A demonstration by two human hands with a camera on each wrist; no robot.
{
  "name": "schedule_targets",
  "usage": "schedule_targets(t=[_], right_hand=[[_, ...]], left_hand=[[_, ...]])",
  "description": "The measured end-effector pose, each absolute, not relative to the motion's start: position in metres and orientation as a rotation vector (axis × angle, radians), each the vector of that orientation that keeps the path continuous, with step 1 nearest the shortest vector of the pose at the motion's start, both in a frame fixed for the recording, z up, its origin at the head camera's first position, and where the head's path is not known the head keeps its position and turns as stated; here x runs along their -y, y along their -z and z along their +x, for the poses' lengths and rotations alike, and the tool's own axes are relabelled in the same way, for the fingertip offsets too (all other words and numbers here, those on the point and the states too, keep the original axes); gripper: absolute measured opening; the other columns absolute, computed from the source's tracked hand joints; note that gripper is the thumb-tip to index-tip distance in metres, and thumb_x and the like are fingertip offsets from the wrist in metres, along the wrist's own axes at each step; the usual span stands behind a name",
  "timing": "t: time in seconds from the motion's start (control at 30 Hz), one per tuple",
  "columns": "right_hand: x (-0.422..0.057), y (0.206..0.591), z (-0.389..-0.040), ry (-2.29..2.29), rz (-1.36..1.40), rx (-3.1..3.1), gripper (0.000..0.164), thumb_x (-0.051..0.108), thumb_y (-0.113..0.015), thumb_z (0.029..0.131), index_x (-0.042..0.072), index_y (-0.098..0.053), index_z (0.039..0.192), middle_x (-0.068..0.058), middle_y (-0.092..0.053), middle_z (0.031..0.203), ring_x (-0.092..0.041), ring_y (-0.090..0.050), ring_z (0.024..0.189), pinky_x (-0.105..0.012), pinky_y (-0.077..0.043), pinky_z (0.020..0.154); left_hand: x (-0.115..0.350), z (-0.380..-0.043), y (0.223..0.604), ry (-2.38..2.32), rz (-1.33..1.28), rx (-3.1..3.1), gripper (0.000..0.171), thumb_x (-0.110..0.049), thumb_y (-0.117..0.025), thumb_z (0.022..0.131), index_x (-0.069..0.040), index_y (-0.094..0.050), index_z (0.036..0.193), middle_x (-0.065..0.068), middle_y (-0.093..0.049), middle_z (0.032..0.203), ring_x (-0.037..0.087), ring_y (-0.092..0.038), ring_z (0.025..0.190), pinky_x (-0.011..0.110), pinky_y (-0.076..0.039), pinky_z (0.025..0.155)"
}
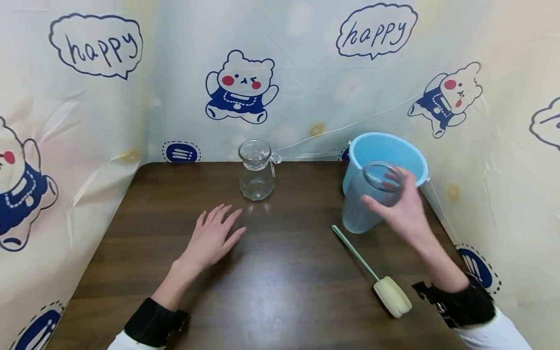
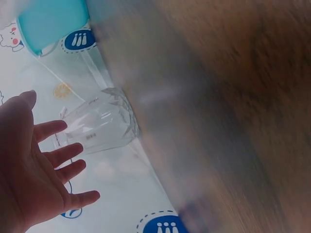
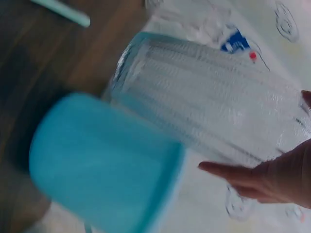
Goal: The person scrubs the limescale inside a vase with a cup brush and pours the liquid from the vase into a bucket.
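My right hand [image 1: 404, 206] grips a tall clear glass vase [image 1: 360, 209] near its rim, thumb on one side and fingers on the other. In the right wrist view the ribbed wall of this vase [image 3: 209, 97] slants beside the blue bucket [image 3: 107, 160]. My left hand [image 1: 212, 240] is spread palm down, holding nothing; whether it touches the table I cannot tell. Beyond its fingers stands a smaller clear glass vase [image 1: 257, 183] with a tie round its neck, also in the left wrist view.
The light blue bucket [image 1: 387, 141] stands at the back right, just behind the tall vase. A sponge bottle brush [image 1: 392, 296] with a green handle lies on the brown wooden table [image 1: 280, 291]. Patterned cloth [image 1: 306, 97] hangs around the back and sides.
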State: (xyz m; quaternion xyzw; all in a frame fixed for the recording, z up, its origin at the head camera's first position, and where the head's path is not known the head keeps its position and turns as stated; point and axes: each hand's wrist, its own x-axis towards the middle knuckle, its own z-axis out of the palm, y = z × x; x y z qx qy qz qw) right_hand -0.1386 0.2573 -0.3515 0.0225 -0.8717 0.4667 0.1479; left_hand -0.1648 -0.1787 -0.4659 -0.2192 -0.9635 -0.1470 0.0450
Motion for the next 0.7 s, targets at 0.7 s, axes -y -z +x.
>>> schedule_targets(t=[0.7], right_hand=[[-0.159, 0.427, -0.294, -1.35, 0.116, 2.503, 0.097, 0.045, -0.083, 0.084, 0.004, -0.028, 0.152, -0.02, -0.038, 0.149, -0.035, -0.043, 0.136, -0.056, -0.041, 0.11]], left_hand=[[0.173, -0.171, 0.476, 0.394, -0.658, 2.932, 0.058, -0.051, -0.057, 0.104, -0.013, -0.056, 0.149, 0.02, -0.048, 0.155, 0.041, -0.036, 0.148, 0.073, -0.028, 0.114]])
